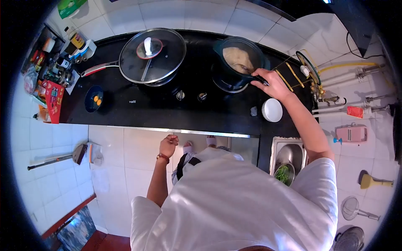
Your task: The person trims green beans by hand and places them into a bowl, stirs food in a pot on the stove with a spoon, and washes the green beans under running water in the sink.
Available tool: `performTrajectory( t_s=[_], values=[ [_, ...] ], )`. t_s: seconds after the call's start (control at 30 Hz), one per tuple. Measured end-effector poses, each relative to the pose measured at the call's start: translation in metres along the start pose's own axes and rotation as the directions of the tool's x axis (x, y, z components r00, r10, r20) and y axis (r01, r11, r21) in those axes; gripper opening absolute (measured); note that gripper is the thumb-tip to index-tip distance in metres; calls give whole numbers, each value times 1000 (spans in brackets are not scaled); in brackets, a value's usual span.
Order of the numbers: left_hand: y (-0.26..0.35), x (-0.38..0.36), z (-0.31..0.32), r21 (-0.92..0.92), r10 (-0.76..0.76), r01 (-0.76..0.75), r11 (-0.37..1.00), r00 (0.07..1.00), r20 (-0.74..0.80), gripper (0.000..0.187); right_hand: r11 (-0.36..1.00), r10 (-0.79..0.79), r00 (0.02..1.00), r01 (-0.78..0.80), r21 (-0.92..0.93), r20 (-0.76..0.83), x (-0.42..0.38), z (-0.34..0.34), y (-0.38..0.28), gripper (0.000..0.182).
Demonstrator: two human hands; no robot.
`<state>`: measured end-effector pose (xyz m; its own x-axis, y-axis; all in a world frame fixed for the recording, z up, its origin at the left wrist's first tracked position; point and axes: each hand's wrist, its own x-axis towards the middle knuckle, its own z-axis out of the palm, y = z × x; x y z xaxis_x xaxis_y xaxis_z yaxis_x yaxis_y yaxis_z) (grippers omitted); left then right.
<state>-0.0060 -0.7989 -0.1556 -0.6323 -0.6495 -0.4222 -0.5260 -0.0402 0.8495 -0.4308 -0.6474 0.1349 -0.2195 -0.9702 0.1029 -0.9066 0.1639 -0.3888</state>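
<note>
- Your right hand [271,85] grips a black handle [261,80] at the pot [226,77].
- Your left hand [168,146], fingers loosely curled, is near the counter [155,117].
- A lidded pan [159,62] stands left of the pot.
- Your right forearm passes beside a white bowl [272,110].

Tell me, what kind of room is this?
It looks like a kitchen, maybe in someone's home. There's a stove with a covered pan and a pot of food on it, a sink with leafy greens, and two egg yolks in a bowl.
</note>
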Motion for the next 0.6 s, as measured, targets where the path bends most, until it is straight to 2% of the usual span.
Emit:
performTrajectory(
  t_s=[0.13,0.3,0.4,0.47,0.6],
  values=[
    [1,1,1,-55,-12,12,998,1000,5,18,998,1,1000,-2,65,16,-5,-3,-4,29],
    [7,-5,-6,-46,-51,50,998,999,-9,19,997,-56,998,54,-49,-41,2,17,2,27],
    [-2,-6,-7,-46,-20,19,999,999,-35,19,995,-73,993,66,-71,-94,13,28,16,26],
    [-26,-2,-3,-105,6,-9,994,999,-31,19,994,-74,990,63,-91,-119,21,33,20,25],
    [-22,-6,-1,-148,-17,12,989,999,-35,18,976,-75,989,47,-211,-126,33,51,36,26]
  ],
)
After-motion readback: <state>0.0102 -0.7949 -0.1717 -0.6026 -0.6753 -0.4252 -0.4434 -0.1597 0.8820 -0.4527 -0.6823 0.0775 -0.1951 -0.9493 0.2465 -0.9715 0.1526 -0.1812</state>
